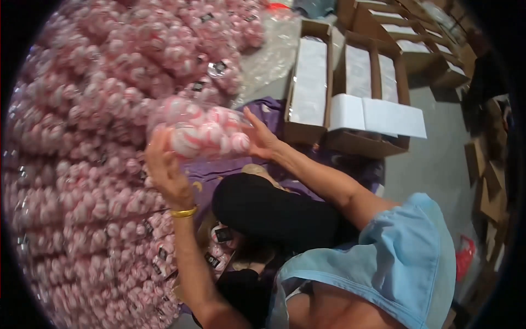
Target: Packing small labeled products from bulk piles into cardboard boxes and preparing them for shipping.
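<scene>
Bare forearms, light clothing
A gold bangle [184, 211] circles the left wrist; a pale blue short sleeve [405, 257] covers the right shoulder, lower right.

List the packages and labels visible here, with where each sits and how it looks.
Clear bag of pink-and-white balls: held between left hand and right hand, centre.
Heap of similar bags: fills the left side, pink and white.
Small dark labels: square tags on many bags.
Open brown cardboard boxes: upper right, long, with white contents.
White sheets: flat across one box's front edge.
</scene>
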